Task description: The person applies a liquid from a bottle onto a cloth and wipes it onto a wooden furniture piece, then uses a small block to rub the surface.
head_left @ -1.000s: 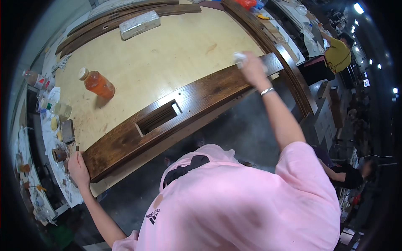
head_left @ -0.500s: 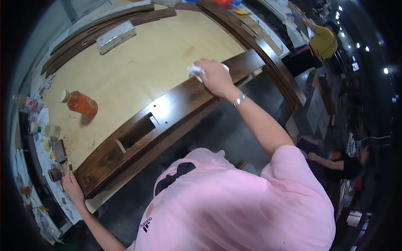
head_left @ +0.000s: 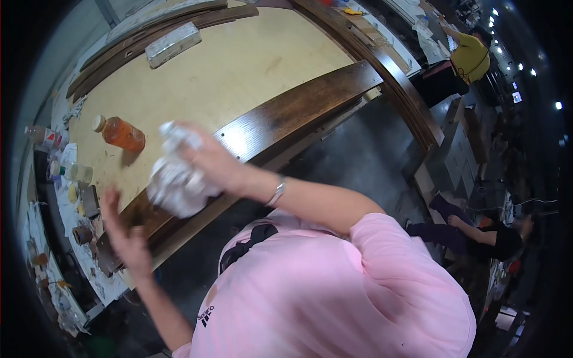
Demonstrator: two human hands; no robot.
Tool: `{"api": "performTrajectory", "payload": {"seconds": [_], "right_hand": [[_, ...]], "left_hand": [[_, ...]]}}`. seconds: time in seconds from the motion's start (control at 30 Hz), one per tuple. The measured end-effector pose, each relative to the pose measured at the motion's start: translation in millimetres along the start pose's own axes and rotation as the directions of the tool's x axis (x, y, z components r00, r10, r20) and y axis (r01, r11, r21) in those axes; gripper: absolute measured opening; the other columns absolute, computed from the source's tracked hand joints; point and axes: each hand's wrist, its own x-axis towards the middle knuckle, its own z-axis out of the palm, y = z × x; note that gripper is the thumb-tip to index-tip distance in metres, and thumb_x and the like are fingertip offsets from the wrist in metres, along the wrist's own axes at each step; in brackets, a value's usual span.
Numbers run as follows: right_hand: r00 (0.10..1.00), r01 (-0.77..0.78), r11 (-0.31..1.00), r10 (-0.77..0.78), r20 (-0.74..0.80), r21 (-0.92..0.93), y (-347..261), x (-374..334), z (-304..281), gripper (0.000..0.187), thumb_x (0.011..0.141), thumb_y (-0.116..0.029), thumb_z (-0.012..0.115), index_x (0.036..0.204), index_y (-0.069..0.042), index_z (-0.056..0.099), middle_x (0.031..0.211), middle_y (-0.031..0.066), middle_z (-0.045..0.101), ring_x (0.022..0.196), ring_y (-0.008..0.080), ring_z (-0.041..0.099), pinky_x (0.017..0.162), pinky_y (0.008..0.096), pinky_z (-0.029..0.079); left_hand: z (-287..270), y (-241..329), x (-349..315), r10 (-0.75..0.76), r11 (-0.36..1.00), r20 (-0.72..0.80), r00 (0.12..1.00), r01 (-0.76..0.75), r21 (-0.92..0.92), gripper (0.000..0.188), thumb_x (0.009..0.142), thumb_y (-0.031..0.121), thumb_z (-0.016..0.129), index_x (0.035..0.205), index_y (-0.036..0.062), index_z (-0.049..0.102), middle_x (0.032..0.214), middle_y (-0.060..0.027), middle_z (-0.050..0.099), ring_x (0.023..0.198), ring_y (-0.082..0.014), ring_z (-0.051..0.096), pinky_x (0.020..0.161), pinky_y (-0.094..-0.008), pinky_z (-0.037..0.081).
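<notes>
R hand (head_left: 212, 161) held bunched cloth (head_left: 179, 186) over left half of brown board (head_left: 304, 98), near side of table (head_left: 245, 59); L hand (head_left: 126, 238), fingers wide, seemed off, so unbraced board could've slid w/ hard rub.

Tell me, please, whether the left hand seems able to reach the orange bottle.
Probably yes: the left hand looks empty, and I see nothing standing between it and the orange bottle; the white cloth in the right hand is right of that path.
</notes>
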Motion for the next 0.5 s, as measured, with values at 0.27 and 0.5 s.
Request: {"api": "performTrajectory", "payload": {"seconds": [0.27,0.5], "right_hand": [[0.919,0.202,-0.035,-0.339,0.202,-0.979,-36,-16,-36,0.071,0.082,-0.032,0.071,0.143,-0.007,0.044,0.144,0.0244,0.043,0.134,0.0385,0.04,0.109,0.0506,0.032],[0.919,0.014,-0.318,-0.369,0.137,-0.948,-2,-43,-113,0.06,0.084,-0.038,0.066,0.133,-0.007,0.055,0.142,0.0183,0.049,0.133,0.0346,0.044,0.111,0.053,0.028]], "left_hand": [[-64,-15,-23,-0.188,0.961,-0.42,0.888,0.255,0.11,0.04,0.096,0.001,0.055,0.135,-0.0038,0.052,0.123,-0.0119,0.061,0.109,-0.0184,0.059,0.097,-0.0314,0.046],[-135,-35,-84,-0.325,0.931,-0.68,0.657,0.348,-0.109,0.041,0.093,-0.002,0.061,0.133,-0.0064,0.052,0.121,-0.013,0.061,0.101,-0.0159,0.061,0.087,-0.0292,0.051]]}}
